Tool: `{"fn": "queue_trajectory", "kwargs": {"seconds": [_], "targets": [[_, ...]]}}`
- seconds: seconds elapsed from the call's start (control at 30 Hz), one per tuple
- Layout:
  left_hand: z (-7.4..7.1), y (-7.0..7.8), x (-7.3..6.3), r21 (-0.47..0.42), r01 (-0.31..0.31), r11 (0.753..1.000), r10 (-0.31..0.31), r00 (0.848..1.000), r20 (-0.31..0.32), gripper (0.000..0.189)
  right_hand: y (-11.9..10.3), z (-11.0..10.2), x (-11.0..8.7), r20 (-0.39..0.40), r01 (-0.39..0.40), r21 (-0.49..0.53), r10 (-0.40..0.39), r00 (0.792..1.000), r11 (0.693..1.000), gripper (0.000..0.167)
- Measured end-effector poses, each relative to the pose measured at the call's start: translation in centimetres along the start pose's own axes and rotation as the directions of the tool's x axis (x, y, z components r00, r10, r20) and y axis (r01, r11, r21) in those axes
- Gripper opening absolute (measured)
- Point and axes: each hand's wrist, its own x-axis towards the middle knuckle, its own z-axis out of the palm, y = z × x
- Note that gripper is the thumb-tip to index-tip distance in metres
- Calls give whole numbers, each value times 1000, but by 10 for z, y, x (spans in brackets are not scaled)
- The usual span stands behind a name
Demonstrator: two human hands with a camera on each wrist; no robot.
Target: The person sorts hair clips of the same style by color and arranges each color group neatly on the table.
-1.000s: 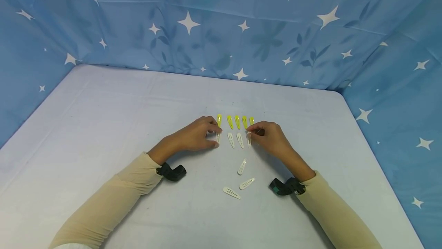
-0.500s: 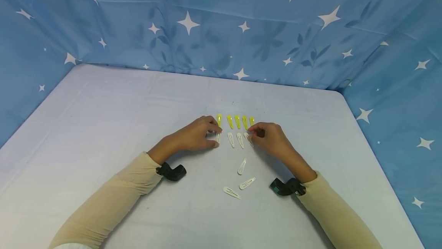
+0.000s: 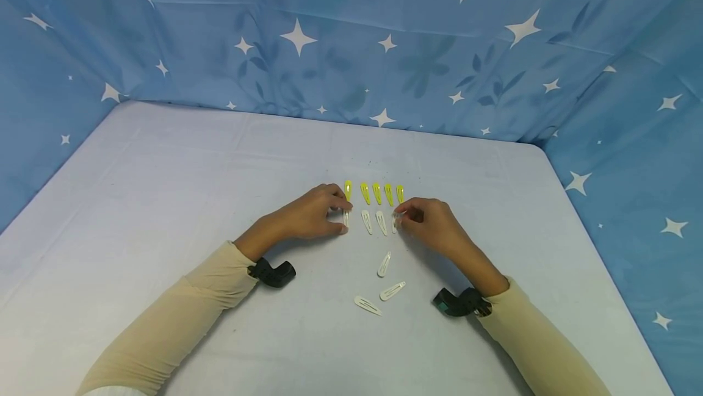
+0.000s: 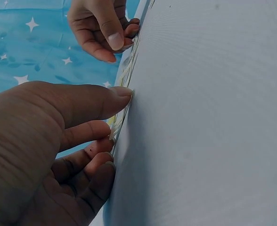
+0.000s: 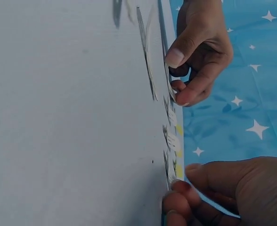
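Observation:
A row of several white snap hair clips lies on the table below a row of several yellow hair clips (image 3: 376, 193). At the row's left end my left hand (image 3: 312, 214) spans a white hair clip (image 3: 346, 219), index finger at its upper end and thumb at its lower end. My right hand (image 3: 431, 223) pinches another white hair clip (image 3: 394, 224) at the right end, its fingertips partly covering it. Two white clips, one of them the middle clip (image 3: 381, 223), lie between the hands. The left wrist view shows my left thumb (image 4: 105, 101) against the clip's edge.
Three loose white hair clips, including the lowest clip (image 3: 367, 306), lie at different angles nearer me on the white-covered table (image 3: 219, 158). Blue curtains (image 3: 340, 36) with white stars border the table at the back and sides. Both wrists wear black camera mounts.
The white clip at my right fingers tilted, its top swinging left, and now stands nearly upright again, in line with the row. My right hand has shifted slightly toward me. The left hand stays put.

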Motion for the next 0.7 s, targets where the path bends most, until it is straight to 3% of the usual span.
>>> {"fn": "queue_trajectory", "kwargs": {"seconds": [0.13,0.3,0.47,0.7], "targets": [[0,0,0,2,-3,1000,3,1000,3,42,-1,-3,-6,-4,173,30,-173,985,984,16],[0,0,0,5,-5,1000,5,1000,-1,42,-5,-6,-13,89,368,137,-382,920,920,20],[0,0,0,2,-7,1000,7,1000,-3,42,-5,-4,-15,195,407,194,-442,875,892,20],[0,0,0,-1,-10,1000,10,1000,-6,42,-6,-1,-20,314,407,199,-452,835,891,25]]}}
